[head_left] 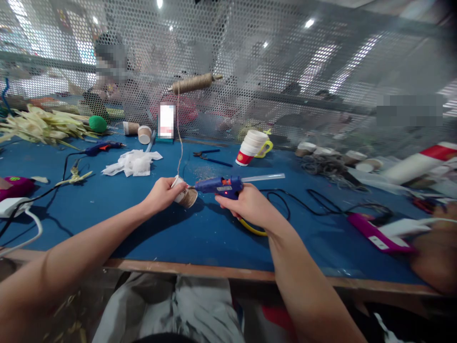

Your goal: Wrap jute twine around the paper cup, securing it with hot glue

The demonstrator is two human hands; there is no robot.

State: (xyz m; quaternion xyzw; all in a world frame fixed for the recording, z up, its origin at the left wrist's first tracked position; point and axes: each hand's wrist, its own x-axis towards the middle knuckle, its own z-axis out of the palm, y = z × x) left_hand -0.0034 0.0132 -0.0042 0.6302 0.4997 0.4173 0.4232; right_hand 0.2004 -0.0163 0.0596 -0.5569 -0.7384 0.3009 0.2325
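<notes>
My left hand (164, 194) is closed around a small paper cup (187, 198), tilted and partly wrapped in brown twine. A strand of twine (180, 147) runs from the cup up to a twine spool (194, 83) on a stick at the mesh screen. In my right hand (252, 205) is a blue hot glue gun (218, 186), a clear glue stick jutting from its rear and a small red light lit on its side. The nozzle points left and meets the cup beside my left fingertips; whether it touches is too small to tell.
Pliers (210, 157), stacked paper cups (252, 146) and crumpled white tissue (134, 162) lie beyond my hands. Another glue gun (102, 148) rests at left. A purple power strip (380, 233) with cables sits at right, near another person's arm (437, 252). A perforated metal screen (243, 62) stands behind.
</notes>
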